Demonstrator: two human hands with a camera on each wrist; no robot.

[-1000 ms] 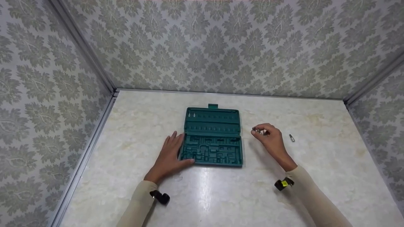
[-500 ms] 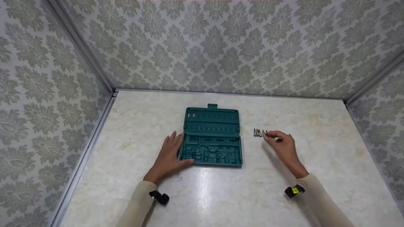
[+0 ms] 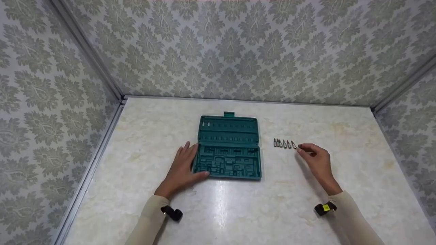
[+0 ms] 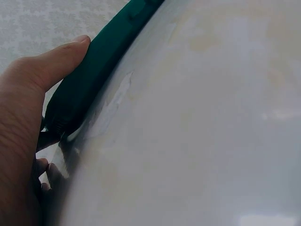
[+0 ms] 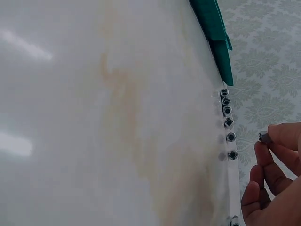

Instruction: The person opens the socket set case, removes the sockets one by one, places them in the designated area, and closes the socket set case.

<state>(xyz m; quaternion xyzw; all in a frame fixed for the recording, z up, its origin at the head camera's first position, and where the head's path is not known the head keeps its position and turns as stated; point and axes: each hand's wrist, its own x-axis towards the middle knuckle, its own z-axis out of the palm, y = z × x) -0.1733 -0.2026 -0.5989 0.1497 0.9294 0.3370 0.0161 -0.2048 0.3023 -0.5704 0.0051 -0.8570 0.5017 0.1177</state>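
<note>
An opened green plastic case (image 3: 230,133) lies on the table, with small silvery pieces in the upper left slots of its lid. At its lower left corner rests my left hand (image 3: 183,168), fingers extended along the side and thumb on the front wall; the left wrist view shows that thumb on the green case (image 4: 84,75). Right of the case, several small metal screwdriver bits (image 3: 284,144) lie in a row. My right hand (image 3: 316,161) is beside the row's right end. In the right wrist view it pinches another bit (image 5: 264,137) between thumb and forefinger.
The pale marbled table (image 3: 143,136) meets patterned walls (image 3: 218,51) at the back and sides. Another small metal piece (image 5: 234,220) shows at the bottom of the right wrist view, apart from the row.
My right hand has moved rightward, leaving bits in a spaced row on the table; a second ago they were bunched at its fingers. My left hand and the case have stayed put.
</note>
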